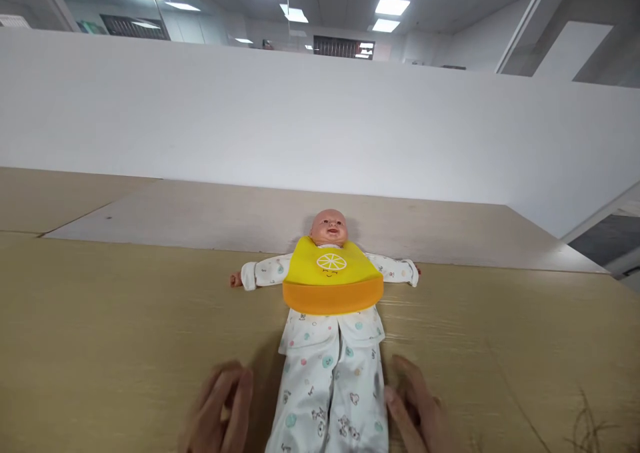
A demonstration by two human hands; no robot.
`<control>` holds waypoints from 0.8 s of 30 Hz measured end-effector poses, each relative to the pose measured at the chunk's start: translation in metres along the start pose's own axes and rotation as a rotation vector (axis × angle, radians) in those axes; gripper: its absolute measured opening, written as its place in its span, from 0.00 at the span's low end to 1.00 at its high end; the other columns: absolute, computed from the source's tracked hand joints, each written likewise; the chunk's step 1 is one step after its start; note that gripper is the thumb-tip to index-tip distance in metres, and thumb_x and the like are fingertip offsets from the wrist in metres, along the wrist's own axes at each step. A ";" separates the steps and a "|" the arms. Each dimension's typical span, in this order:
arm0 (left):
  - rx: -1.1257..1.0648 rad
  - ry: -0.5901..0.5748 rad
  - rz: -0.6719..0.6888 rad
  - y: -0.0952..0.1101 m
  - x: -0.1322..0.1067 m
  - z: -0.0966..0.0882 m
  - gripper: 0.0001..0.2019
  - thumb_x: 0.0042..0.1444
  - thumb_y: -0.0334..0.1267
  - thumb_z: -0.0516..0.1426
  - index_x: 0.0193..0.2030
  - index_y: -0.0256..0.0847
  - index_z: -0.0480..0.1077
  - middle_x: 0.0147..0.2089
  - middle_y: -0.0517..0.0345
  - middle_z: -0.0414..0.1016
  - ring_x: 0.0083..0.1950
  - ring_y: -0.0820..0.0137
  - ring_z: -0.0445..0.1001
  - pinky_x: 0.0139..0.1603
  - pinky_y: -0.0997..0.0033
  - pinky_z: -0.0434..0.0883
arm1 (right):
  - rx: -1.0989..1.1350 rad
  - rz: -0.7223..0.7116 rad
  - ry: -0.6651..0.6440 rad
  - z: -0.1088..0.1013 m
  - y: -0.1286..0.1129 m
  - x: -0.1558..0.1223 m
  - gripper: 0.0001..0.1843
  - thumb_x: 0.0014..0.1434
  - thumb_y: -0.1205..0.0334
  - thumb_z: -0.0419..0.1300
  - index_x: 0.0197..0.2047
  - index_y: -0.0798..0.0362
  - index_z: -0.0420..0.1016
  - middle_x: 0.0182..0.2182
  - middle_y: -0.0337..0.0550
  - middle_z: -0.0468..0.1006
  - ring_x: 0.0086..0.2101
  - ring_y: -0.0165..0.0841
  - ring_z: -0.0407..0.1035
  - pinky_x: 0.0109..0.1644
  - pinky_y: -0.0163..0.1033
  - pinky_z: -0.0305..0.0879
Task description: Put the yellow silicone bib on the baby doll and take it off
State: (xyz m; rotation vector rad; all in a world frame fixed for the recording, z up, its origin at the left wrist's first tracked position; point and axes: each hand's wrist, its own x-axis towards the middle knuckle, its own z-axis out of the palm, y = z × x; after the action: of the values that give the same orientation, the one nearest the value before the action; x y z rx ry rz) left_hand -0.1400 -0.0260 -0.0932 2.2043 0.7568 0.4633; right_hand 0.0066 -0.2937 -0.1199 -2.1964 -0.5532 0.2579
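A baby doll [329,225] lies on its back with both arms stretched out sideways. It wears a white patterned top and white patterned trousers [327,386]. Over its chest spreads a yellow bib [305,263] with a citrus slice and a smiling face printed on it, and an orange pocket [333,298] along the bottom. My left hand [220,410] hovers beside the trousers on the left, fingers loosely bent, nothing in it. On the other side, close to the trouser leg, my right hand [417,406] has thumb and forefinger apart and holds nothing. Both hands are slightly blurred.
The doll lies on a wooden tabletop [125,320], its head on a paler board [225,216] along the back. Behind stands a white partition [300,126] topped by glass panels. Thin dark strands [587,426] blur at the lower right.
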 end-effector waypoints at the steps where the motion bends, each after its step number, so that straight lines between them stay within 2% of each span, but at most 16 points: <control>1: -0.028 0.073 -0.030 0.006 0.011 -0.004 0.15 0.56 0.57 0.45 0.31 0.55 0.65 0.37 0.54 0.72 0.37 0.55 0.72 0.28 0.59 0.71 | -0.025 0.005 -0.047 -0.014 -0.005 0.008 0.26 0.55 0.42 0.51 0.58 0.31 0.57 0.18 0.38 0.70 0.20 0.41 0.68 0.24 0.44 0.67; 3: -0.058 0.115 -0.001 0.017 0.036 -0.010 0.12 0.54 0.55 0.51 0.32 0.52 0.66 0.35 0.56 0.72 0.38 0.57 0.72 0.33 0.59 0.72 | -0.093 -0.012 -0.044 -0.038 -0.012 0.029 0.23 0.56 0.40 0.49 0.51 0.40 0.65 0.18 0.40 0.68 0.20 0.40 0.65 0.25 0.44 0.63; 5: -0.115 0.126 0.017 0.027 0.065 -0.013 0.12 0.54 0.51 0.52 0.37 0.50 0.69 0.39 0.53 0.75 0.42 0.55 0.72 0.34 0.59 0.71 | -0.110 -0.044 -0.062 -0.055 -0.017 0.054 0.22 0.58 0.40 0.48 0.44 0.46 0.68 0.19 0.40 0.68 0.21 0.37 0.63 0.26 0.42 0.59; 8: -0.258 0.188 0.049 0.036 0.118 -0.013 0.12 0.52 0.46 0.53 0.35 0.42 0.72 0.41 0.50 0.76 0.44 0.57 0.73 0.44 0.59 0.70 | 0.038 -0.085 -0.034 -0.067 -0.024 0.100 0.20 0.60 0.43 0.47 0.32 0.50 0.66 0.25 0.42 0.68 0.26 0.33 0.61 0.29 0.38 0.57; 10: -0.358 0.178 -0.016 0.039 0.161 -0.008 0.10 0.49 0.41 0.54 0.33 0.40 0.74 0.39 0.52 0.76 0.44 0.60 0.73 0.47 0.62 0.69 | 0.157 -0.102 0.008 -0.069 -0.030 0.134 0.18 0.57 0.44 0.51 0.38 0.51 0.66 0.24 0.40 0.66 0.26 0.32 0.60 0.30 0.37 0.57; 13: -0.760 0.074 -0.191 0.046 0.225 0.005 0.08 0.43 0.38 0.59 0.30 0.37 0.72 0.34 0.54 0.76 0.39 0.66 0.74 0.44 0.68 0.70 | 0.222 -0.071 0.067 -0.066 -0.039 0.189 0.20 0.52 0.47 0.55 0.43 0.52 0.67 0.30 0.42 0.72 0.33 0.32 0.65 0.38 0.36 0.61; 16: -0.833 0.021 -0.270 0.054 0.274 0.021 0.06 0.42 0.35 0.60 0.27 0.36 0.69 0.28 0.54 0.74 0.34 0.69 0.74 0.41 0.71 0.71 | 0.234 0.072 0.075 -0.058 -0.043 0.240 0.20 0.48 0.52 0.59 0.43 0.53 0.68 0.32 0.42 0.75 0.34 0.32 0.67 0.37 0.35 0.62; 18: -0.879 -0.059 -0.320 0.059 0.294 0.030 0.05 0.44 0.35 0.58 0.27 0.37 0.67 0.28 0.52 0.75 0.34 0.68 0.75 0.40 0.70 0.72 | 0.291 0.125 0.078 -0.050 -0.044 0.270 0.24 0.49 0.54 0.59 0.48 0.55 0.66 0.34 0.44 0.75 0.35 0.32 0.69 0.37 0.34 0.64; 21: -0.920 -0.231 -0.390 0.063 0.311 0.039 0.05 0.45 0.36 0.58 0.27 0.37 0.67 0.30 0.47 0.76 0.33 0.64 0.76 0.37 0.67 0.73 | 0.384 0.137 0.056 -0.035 -0.046 0.302 0.29 0.51 0.54 0.57 0.55 0.54 0.58 0.36 0.46 0.76 0.36 0.33 0.71 0.38 0.35 0.67; 24: -0.926 -0.388 -0.412 0.065 0.316 0.049 0.08 0.45 0.37 0.59 0.32 0.36 0.71 0.32 0.45 0.78 0.31 0.61 0.76 0.32 0.64 0.73 | 0.462 0.129 -0.032 -0.017 -0.051 0.322 0.27 0.51 0.54 0.58 0.53 0.53 0.61 0.33 0.46 0.76 0.32 0.34 0.72 0.36 0.37 0.69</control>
State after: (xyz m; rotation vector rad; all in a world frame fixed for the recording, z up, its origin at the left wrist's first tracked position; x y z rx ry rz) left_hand 0.1503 0.1152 -0.0476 1.1805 0.5878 0.1139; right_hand 0.2820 -0.1255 -0.0684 -1.7812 -0.3275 0.4431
